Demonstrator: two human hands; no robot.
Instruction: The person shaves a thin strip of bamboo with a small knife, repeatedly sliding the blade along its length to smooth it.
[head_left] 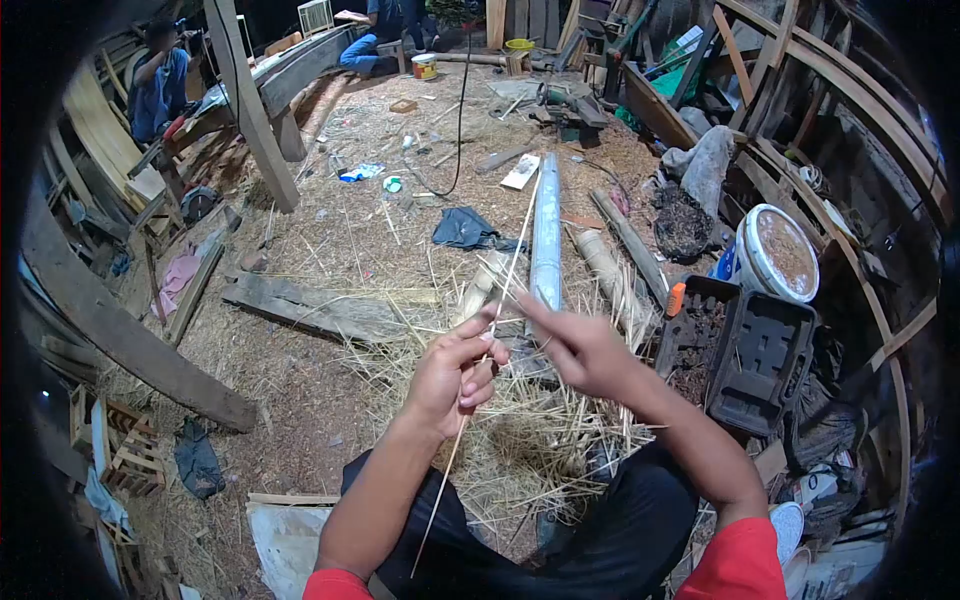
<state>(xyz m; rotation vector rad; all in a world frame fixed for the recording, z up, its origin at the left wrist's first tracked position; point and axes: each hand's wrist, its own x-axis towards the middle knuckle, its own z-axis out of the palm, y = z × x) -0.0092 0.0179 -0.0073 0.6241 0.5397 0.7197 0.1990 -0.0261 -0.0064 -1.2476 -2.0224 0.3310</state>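
My left hand [455, 375] is closed around a thin pale bamboo strip [437, 510], which slants from my lap up past the grey pole ahead. My right hand [587, 350] is close beside it, its fingers blurred by motion and reaching toward the strip just above my left hand; I cannot tell whether it grips anything. Beneath both hands lies a heap of bamboo slivers and shavings [535, 445] between my knees. A long grey pole [547, 235] extends away from me just beyond the hands.
An open black tool case [765, 345] and a white bucket [780, 250] stand at my right. Cut bamboo lengths [600, 260] and a wood beam [310, 310] lie ahead. A slanted post [130, 330] rises at left. Two people [375, 35] sit or stand far back; another person [155, 85] is at far left.
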